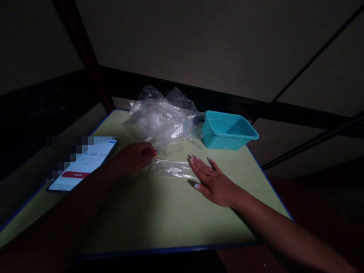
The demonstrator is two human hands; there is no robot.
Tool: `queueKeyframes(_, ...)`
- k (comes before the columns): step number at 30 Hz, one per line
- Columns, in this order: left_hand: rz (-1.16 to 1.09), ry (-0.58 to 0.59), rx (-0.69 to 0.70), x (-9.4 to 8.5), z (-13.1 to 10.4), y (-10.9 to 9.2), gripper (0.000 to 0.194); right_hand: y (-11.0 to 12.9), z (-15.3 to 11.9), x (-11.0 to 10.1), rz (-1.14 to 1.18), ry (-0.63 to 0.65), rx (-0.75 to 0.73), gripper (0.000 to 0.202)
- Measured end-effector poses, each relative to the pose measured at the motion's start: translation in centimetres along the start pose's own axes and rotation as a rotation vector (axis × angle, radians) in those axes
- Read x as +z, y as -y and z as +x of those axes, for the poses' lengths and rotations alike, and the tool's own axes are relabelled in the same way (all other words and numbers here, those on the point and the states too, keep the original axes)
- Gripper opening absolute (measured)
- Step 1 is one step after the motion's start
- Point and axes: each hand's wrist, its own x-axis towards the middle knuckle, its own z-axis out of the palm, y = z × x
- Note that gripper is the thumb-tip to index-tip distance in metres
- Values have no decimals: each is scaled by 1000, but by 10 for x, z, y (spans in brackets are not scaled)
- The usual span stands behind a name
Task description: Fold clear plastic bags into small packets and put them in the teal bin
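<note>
A flattened clear plastic bag (pixel 173 169) lies crosswise on the pale green table (pixel 170 212). My right hand (pixel 214 182) rests palm down over its right end, fingers stretched out and the thumb a little apart. At the bag's left end is my left hand (pixel 143 153), its fingers bent together; whether they pinch the plastic is too dark to tell. Just beyond my left hand sits a loose heap of crumpled clear plastic bags (pixel 165 117).
A turquoise plastic basket (pixel 227 132) stands at the back right, beside the heap. On the left a phone (pixel 82 165) with a lit timer screen lies near my left forearm. The table has a blue edge, with a wall behind it.
</note>
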Motion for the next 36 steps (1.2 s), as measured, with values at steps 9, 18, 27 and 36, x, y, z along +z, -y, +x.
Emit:
queueKeyframes(9,161,193,-65,-26,-26,9,36,-7,0,13,-48,-89,-40,70)
queueKeyframes(18,129,179,-50,-24,-21,19,25,-8,1,13,-57,-64,-38,71)
queueKeyframes(27,160,165,-40,-22,-16,27,17,-5,1,8,-61,4,-4,70)
queueKeyframes(36,228,-110,-32,-6,-14,7,26,-5,2,9,-48,14,2,69)
